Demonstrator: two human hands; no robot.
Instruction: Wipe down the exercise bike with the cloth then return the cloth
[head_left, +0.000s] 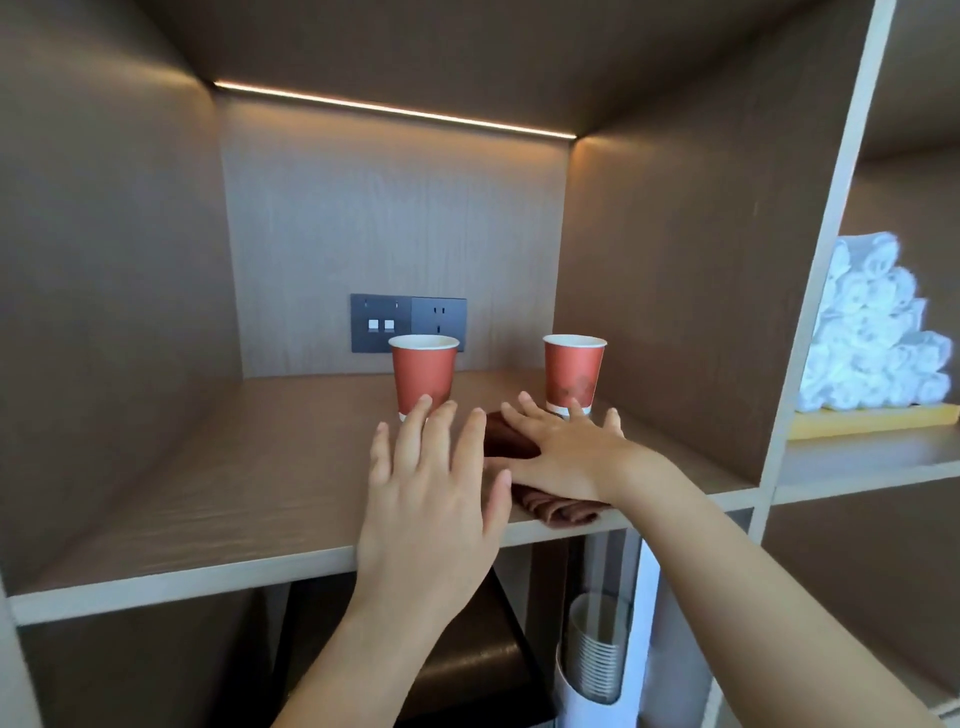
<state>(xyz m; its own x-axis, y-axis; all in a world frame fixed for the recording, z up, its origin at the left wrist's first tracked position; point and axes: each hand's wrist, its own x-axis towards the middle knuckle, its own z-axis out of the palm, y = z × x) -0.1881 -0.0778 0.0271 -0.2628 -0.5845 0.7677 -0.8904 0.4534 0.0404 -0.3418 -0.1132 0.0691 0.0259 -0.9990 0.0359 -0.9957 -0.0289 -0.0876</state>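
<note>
Head view: the right hand (561, 452) lies flat, fingers spread, pressing the cloth (558, 512) at the front edge of the shelf (208, 493). The left hand (431, 493) hovers just beside it, spread and holding nothing. No bike in sight, so this looks like the return step. Next, both hands lift clear.

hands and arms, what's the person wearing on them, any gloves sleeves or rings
Nothing is worn. The left hand and the right hand are bare, with no gloves, rings, watch or bracelet. No sleeve comes into view either, right down to the frame's edge.
</note>
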